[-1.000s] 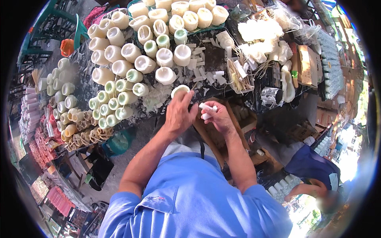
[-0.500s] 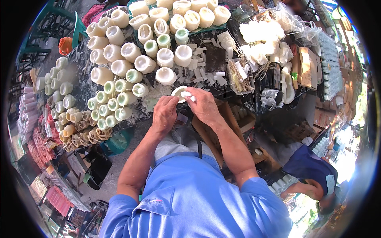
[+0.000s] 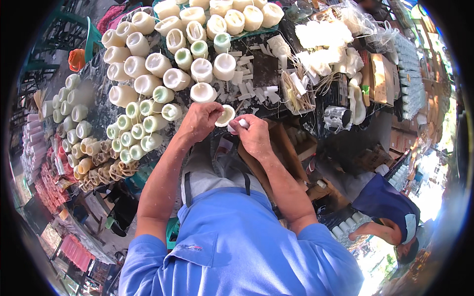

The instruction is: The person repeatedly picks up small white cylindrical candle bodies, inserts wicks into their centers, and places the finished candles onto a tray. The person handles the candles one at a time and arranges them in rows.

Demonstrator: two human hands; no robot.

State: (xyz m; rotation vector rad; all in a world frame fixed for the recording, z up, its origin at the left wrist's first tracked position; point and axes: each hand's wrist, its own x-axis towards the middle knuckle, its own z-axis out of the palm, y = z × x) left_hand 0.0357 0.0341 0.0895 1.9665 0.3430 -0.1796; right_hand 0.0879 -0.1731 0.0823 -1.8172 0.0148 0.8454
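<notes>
A small round cream wax cup [image 3: 225,116], hollow with a pale rim, is at the table's near edge between my hands. My left hand [image 3: 201,121] is closed in a pinch at the cup's left rim; what its fingertips hold, if anything, cannot be made out. Just right of the cup, my right hand [image 3: 255,137] grips a short white stick [image 3: 243,123], apparently wax, between thumb and fingers. Beyond my left hand stands a larger wax candle [image 3: 203,92]. Rows of small greenish candles [image 3: 139,130] lie to the left.
Many cream candles [image 3: 148,85] crowd the dark table. White block offcuts [image 3: 256,92] lie scattered beyond my right hand, beside a tray of wicks [image 3: 298,91]. White wax lumps [image 3: 323,37] sit farther right. Below the edge is an open cardboard box [image 3: 281,148]. Another person [image 3: 385,204] bends at lower right.
My hands have moved apart: the left slid left and up, the right drew slightly right and down with the white stick. More of the wax cup now shows. The view has shifted slightly.
</notes>
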